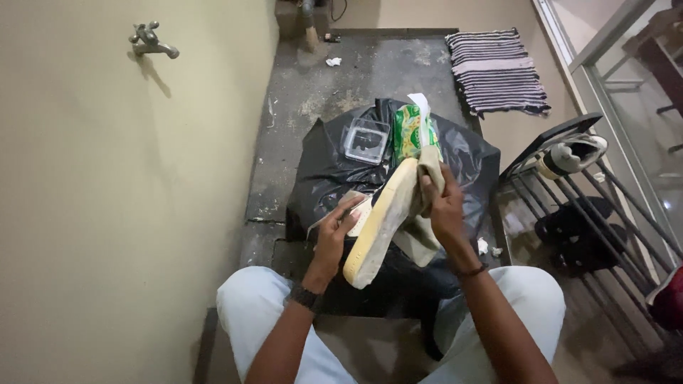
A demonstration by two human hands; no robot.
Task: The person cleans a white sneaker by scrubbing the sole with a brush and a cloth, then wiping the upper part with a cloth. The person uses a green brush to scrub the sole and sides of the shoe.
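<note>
Above the black plastic bag [334,171] spread on the floor, the left hand [333,238] is closed around the upper of a pale shoe [380,220], sole turned up. The right hand [445,206] presses a grey cloth [430,167] to the sole's toe end, fingers curled tight. The sole looks yellowed and grimy, so wiping seems far from finished

Bare concrete floor [370,71] here, grey and pretty stained. A black plastic bag [462,153] is spread flat on it right under the left hand [333,238] and right hand [445,210]. A striped mat [496,70] lies well beyond the right hand, a crumpled white scrap [333,62] far past the left one, and small white bits [488,248] just beside the right wrist.
</note>
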